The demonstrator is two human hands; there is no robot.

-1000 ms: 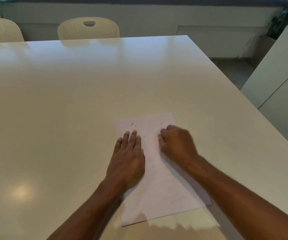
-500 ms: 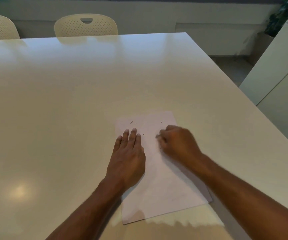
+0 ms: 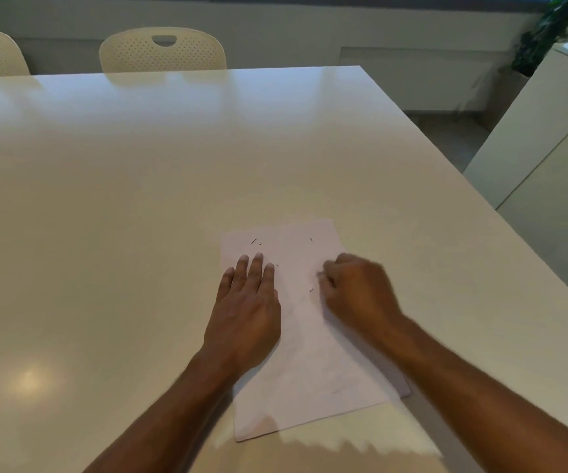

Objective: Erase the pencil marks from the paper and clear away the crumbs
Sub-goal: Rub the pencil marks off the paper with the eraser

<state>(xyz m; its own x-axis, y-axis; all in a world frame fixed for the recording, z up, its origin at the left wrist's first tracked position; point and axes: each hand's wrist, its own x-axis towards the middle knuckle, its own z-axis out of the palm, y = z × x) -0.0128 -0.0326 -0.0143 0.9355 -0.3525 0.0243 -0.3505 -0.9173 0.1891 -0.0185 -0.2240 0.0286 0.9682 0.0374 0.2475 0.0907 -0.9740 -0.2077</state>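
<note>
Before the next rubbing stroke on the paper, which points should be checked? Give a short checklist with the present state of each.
1. Left hand lies flat on the paper to hold it: ok.
2. Paper lies flat on the table, no curled corner seen: ok.
3. Eraser inside the closed right hand: cannot tell, the fingers hide it and the hand is blurred.
4. Pencil marks all gone: cannot tell, only faint traces show near the middle of the sheet.
5. Crumbs cleared: not ok, small dark bits lie on the upper part of the sheet.
</note>
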